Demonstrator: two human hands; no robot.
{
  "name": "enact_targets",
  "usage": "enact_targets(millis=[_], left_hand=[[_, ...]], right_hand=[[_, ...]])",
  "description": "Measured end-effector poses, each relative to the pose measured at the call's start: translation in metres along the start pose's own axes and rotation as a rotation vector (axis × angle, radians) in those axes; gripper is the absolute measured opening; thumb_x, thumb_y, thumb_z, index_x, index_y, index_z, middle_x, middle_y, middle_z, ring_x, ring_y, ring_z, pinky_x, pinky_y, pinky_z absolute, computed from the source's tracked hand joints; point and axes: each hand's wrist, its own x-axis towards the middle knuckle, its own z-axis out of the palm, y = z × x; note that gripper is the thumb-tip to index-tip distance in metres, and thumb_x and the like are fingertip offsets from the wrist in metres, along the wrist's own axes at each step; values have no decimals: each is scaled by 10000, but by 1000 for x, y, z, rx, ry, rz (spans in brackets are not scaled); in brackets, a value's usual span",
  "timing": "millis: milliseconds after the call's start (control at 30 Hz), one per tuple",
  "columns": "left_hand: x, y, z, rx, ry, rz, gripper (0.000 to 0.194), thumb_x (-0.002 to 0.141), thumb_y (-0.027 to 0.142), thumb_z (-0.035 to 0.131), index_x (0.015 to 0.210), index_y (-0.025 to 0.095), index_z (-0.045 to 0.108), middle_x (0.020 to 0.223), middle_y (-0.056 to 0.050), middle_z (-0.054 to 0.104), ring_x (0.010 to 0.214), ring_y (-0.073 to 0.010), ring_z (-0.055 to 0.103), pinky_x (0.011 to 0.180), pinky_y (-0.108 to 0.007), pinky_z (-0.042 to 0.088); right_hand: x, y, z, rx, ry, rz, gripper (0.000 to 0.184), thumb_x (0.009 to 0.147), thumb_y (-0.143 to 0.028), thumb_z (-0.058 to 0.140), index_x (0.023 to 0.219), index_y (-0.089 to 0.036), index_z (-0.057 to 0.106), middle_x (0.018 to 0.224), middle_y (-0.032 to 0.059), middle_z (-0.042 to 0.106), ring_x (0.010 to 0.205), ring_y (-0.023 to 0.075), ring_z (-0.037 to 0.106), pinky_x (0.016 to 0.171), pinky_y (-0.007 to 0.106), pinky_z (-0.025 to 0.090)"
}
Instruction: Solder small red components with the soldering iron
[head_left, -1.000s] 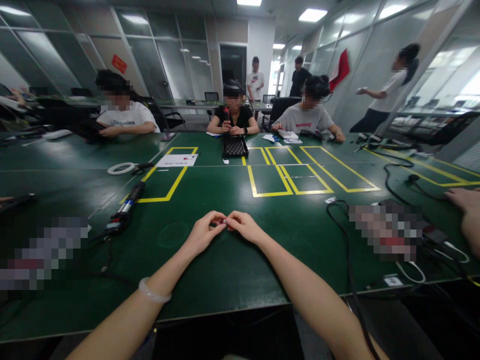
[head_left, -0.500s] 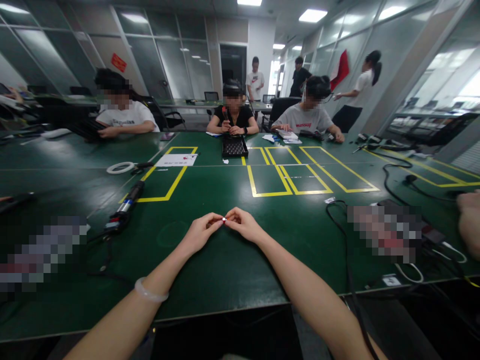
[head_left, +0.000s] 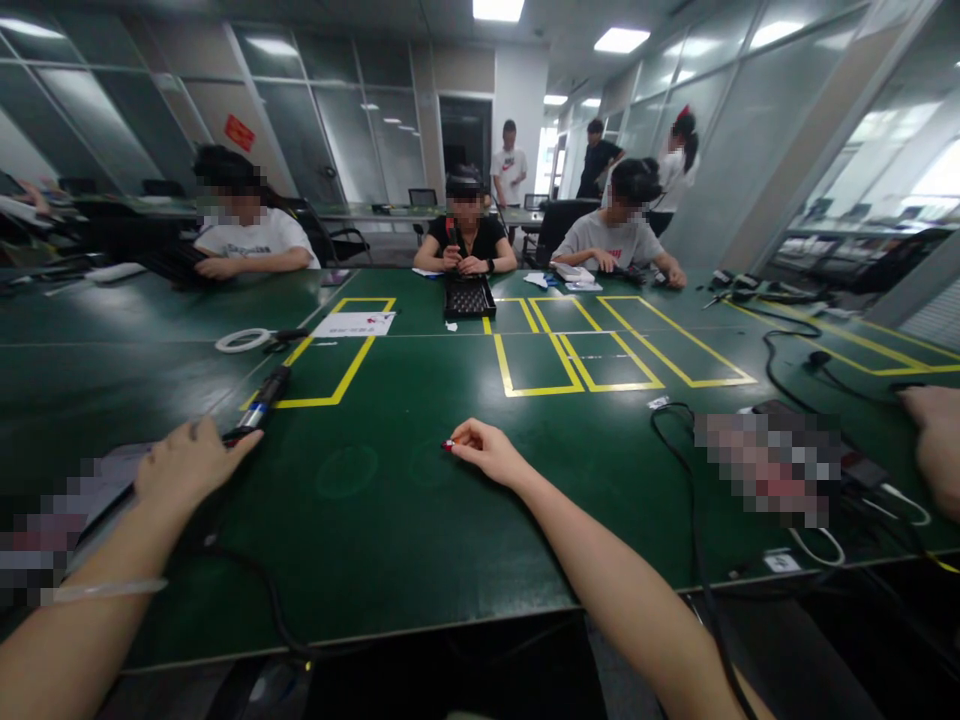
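Between the thumb and fingers of my right hand (head_left: pixel 484 448) is a small red-and-white piece (head_left: pixel 448 446), too small to name. That hand is closed in a pinch just above the green table (head_left: pixel 420 560). On the left, my left hand (head_left: pixel 187 465) is over the near end of a black and silver electric screwdriver (head_left: pixel 262 398). Its fingers and thumb are apart, and it covers part of the tool; whether it touches the tool I cannot tell. A dark cable (head_left: pixel 262 585) runs on the table below this hand.
Yellow tape rectangles (head_left: pixel 545 391) mark the table. A printed white sheet (head_left: pixel 354 324) and a white cable coil (head_left: pixel 244 341) lie farther left. Black cable (head_left: pixel 694 500) and a blurred-out device (head_left: pixel 772 465) are at right. Across the table, a person (head_left: pixel 465 235) sits behind a black tray (head_left: pixel 470 298).
My left hand has left the small piece and moved left to the electric screwdriver. My right hand stays in place with the piece. A standing person in the background has shifted left.
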Motion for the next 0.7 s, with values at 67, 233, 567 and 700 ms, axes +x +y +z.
enact_targets(millis=[67, 233, 567, 700], left_hand=[[1, -11, 8, 23, -96, -24, 854, 802, 749, 192, 1209, 60, 488, 1243, -252, 539, 1088, -369, 513, 870, -439, 383], [-2, -13, 15, 62, -31, 27, 789, 830, 699, 212, 1313, 119, 442, 1258, -217, 546, 1104, -367, 494, 891, -428, 357], [5, -4, 9, 37, -188, 180, 696, 887, 572, 265, 1479, 212, 197, 1259, -238, 517, 1017, -355, 564, 791, -384, 421], [13, -3, 18, 28, -123, 208, 689, 894, 477, 341, 1480, 147, 192, 1372, -270, 400, 1099, -360, 521, 843, -376, 409]], right_hand=[[0, 1, 0, -4, -2, -7, 192, 797, -297, 622, 920, -157, 579, 748, -13, 565, 643, 94, 507, 613, 214, 409], [0, 2, 1, -16, -10, 3, 195, 799, -300, 622, 925, -157, 581, 750, -11, 570, 644, 95, 511, 613, 216, 413], [-1, 1, 1, -22, -17, -3, 201, 797, -311, 622, 920, -157, 583, 751, -7, 570, 648, 98, 511, 617, 219, 414], [0, 0, 1, -29, -24, -2, 212, 792, -322, 628, 921, -160, 582, 752, -8, 571, 651, 99, 508, 619, 219, 413]])
